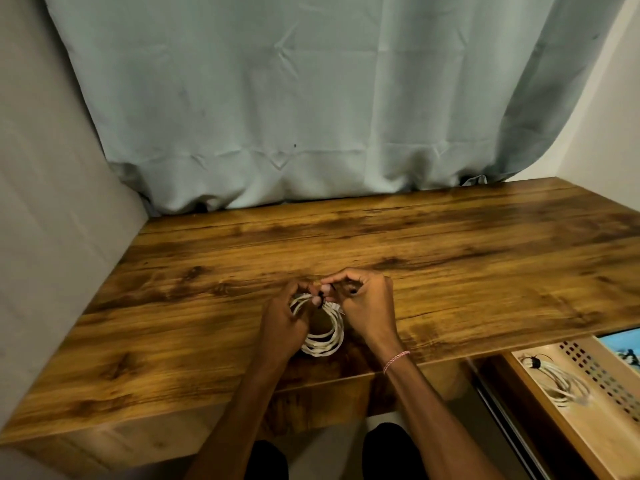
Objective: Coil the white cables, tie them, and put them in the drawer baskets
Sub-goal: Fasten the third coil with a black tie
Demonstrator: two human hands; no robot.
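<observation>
Left hand (pixel 284 317): my fingers (pixel 302 289) are curled round the left side of the white cable coil (pixel 325 341), holding its loops bunched together just above the bench (pixel 173 306). The lower arc of the coil hangs free between my two wrists.

Centre: a black tie (pixel 327 296) sits at the top of the coil, where the loops gather. I cannot tell whether it is fully wrapped or fastened; my fingertips cover most of it.

Right hand (pixel 367 303): thumb and forefinger are pinched together on the tie, and the other fingers are curled in beside it.

Far right: the drawer stands open below the bench edge. Its drawer basket (pixel 597 370) holds one tied cable (pixel 562 384), bound with a dark tie.

Assessment: coiling appears complete, and the step in hand is tying. The next move calls for drawing the tie tight round all the loops and securing it while the left hand keeps the loops from springing apart. The bundle then goes to the right, into the basket.
</observation>
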